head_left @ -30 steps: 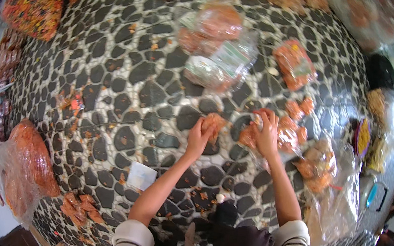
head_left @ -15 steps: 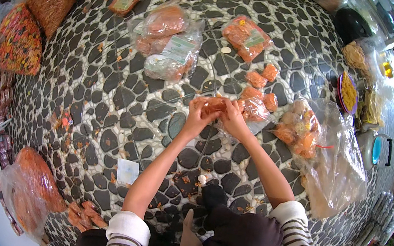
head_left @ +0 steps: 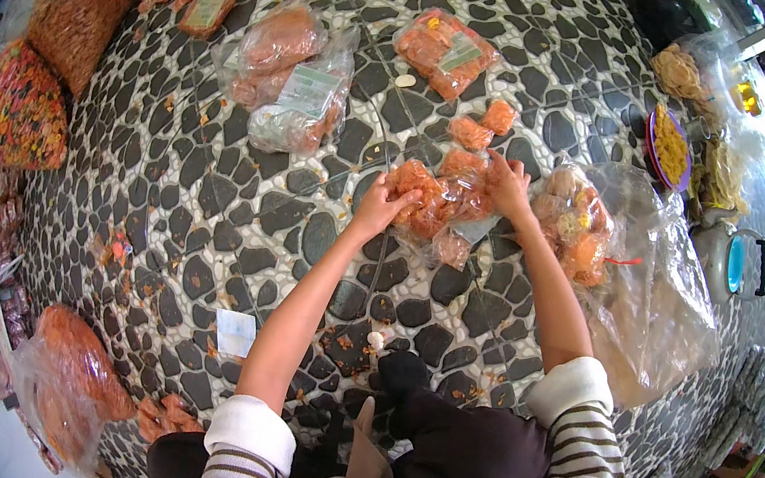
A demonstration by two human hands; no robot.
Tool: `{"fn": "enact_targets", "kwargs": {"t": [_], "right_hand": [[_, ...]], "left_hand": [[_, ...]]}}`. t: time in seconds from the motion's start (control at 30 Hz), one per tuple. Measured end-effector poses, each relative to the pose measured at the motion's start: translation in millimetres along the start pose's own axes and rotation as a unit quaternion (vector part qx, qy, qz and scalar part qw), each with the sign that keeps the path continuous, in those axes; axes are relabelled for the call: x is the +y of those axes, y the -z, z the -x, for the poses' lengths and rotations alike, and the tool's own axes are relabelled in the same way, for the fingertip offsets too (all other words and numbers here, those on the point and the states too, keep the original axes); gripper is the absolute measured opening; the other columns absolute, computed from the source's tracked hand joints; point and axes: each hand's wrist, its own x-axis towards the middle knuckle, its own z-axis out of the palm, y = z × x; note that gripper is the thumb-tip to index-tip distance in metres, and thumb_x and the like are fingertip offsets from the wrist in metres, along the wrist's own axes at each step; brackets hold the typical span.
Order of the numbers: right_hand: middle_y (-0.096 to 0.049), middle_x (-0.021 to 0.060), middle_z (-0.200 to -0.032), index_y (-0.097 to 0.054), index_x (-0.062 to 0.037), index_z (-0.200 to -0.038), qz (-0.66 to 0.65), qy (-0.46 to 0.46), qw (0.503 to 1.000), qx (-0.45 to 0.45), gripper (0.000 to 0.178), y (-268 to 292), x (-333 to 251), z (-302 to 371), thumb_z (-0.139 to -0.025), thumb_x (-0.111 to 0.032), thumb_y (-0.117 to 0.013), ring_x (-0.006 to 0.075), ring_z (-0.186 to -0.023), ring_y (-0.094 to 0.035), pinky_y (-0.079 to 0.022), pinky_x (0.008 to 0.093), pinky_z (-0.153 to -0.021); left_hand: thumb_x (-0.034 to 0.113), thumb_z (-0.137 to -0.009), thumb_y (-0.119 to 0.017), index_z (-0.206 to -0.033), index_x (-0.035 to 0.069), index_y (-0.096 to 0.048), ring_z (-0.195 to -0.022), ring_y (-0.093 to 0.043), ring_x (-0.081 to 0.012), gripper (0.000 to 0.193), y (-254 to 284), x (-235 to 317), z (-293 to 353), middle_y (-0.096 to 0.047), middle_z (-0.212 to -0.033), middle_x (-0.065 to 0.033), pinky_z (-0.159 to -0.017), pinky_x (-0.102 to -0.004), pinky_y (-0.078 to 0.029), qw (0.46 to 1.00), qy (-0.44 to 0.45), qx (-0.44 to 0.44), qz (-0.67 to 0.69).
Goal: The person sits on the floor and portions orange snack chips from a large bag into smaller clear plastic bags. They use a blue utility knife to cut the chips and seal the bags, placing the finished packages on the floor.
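My left hand (head_left: 379,209) closes its thumb and fingers on a small clear packet of orange snack (head_left: 416,193), at the left of a clear plastic bag (head_left: 472,224) lying on the floor. More orange packets lie against it, one (head_left: 463,165) just left of my right hand (head_left: 509,188). That hand has its fingers apart and bent over the right side of the group; its thumb is partly hidden. Two further orange packets, one (head_left: 498,116) above the other (head_left: 471,134), lie beyond. A small pinkish packet (head_left: 450,249) lies below the bag.
To the right are a filled bag with a red tie (head_left: 587,234) and a large clear plastic bag (head_left: 656,307). Bagged orange goods (head_left: 302,81) and a flat orange pack (head_left: 448,53) lie farther off. A white paper (head_left: 235,333) and crumbs lie on the pebble-patterned floor.
My hands, together on an orange packet before, are now apart. The left has brought a packet to the bag's left side; the right has moved right and up. The whole view has shifted slightly.
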Motion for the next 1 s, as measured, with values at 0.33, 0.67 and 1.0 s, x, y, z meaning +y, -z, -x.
{"fn": "enact_targets", "kwargs": {"t": [0.33,0.67,1.0], "right_hand": [[-0.058,0.0168,-0.088,-0.050,-0.0054,-0.098,-0.155,0.071,0.985,-0.013,0.035,-46.0,-112.5,36.3,-0.065,0.004,-0.058,0.0336,-0.087,-0.056,-0.046,0.0398,-0.072],[-0.041,0.0114,-0.118,-0.046,-0.0193,-0.114,0.053,0.071,0.995,0.045,0.056,-12.4,-58.2,-60.0,-0.064,-0.013,-0.070,0.0390,-0.108,-0.038,-0.042,0.0558,-0.078],[-0.041,0.0092,-0.115,-0.052,-0.0227,-0.107,0.092,-0.046,0.994,0.038,0.038,15.2,-51.8,-88.5,-0.071,-0.014,-0.061,0.0398,-0.105,-0.042,-0.047,0.0531,-0.074]], "left_hand": [[0.034,-0.078,-0.067,-0.100,-0.003,-0.059,-0.092,-0.055,-0.0162,0.043,24.0,9.1,38.8,-0.054,-0.107,-0.0081,-0.083,-0.0283,-0.042,0.992,0.120,0.025,-0.009],[0.041,-0.064,-0.073,-0.086,0.000,-0.065,-0.114,-0.026,-0.0330,0.047,45.0,-1.0,11.2,-0.042,-0.116,0.0011,-0.092,-0.0428,-0.031,0.905,-0.057,0.047,-0.419],[0.026,-0.066,-0.073,-0.089,0.008,-0.065,-0.110,-0.037,-0.0325,0.031,24.6,-5.1,10.9,-0.045,-0.116,-0.0082,-0.093,-0.0455,-0.034,0.876,-0.196,0.084,-0.433]]}}
